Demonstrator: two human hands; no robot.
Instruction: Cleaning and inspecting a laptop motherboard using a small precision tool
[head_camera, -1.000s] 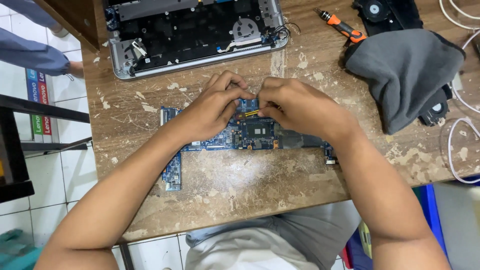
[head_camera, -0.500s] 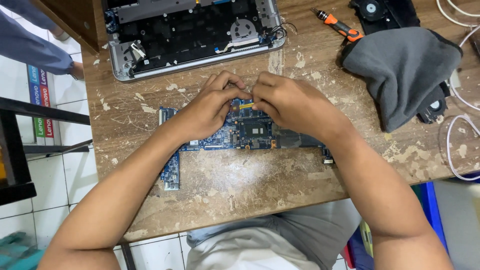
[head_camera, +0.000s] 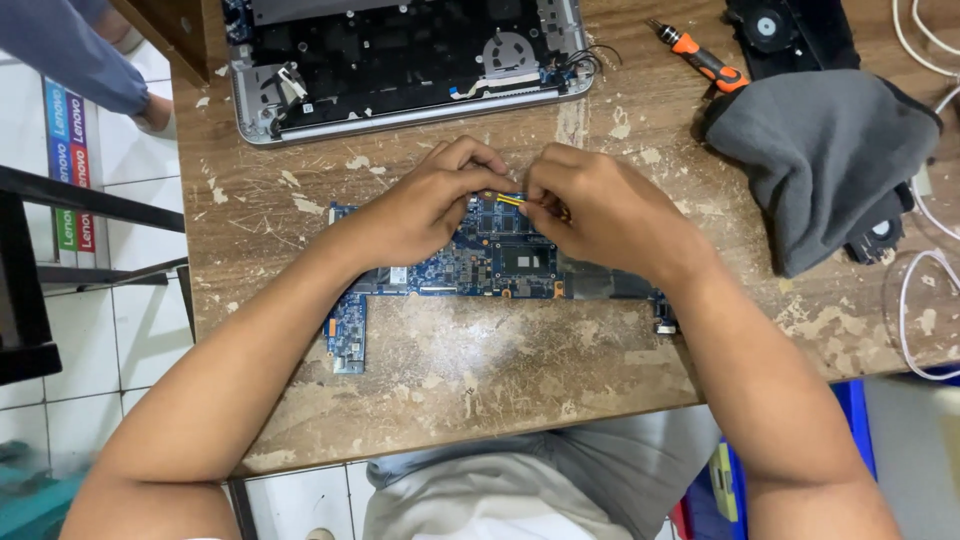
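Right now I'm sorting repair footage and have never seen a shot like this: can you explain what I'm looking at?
This is one picture from a camera worn on a person's head, looking down at their own two bare arms over a scratched wooden table. The left hand and right hand meet over a blue circuit board lying flat on the table. Between the fingertips there is a small yellow part, too small to identify; the hands appear to pinch it. Behind the board lies an opened laptop base showing its fan. To the right lie an orange-handled screwdriver, a grey cloth over a black part, and white cables.
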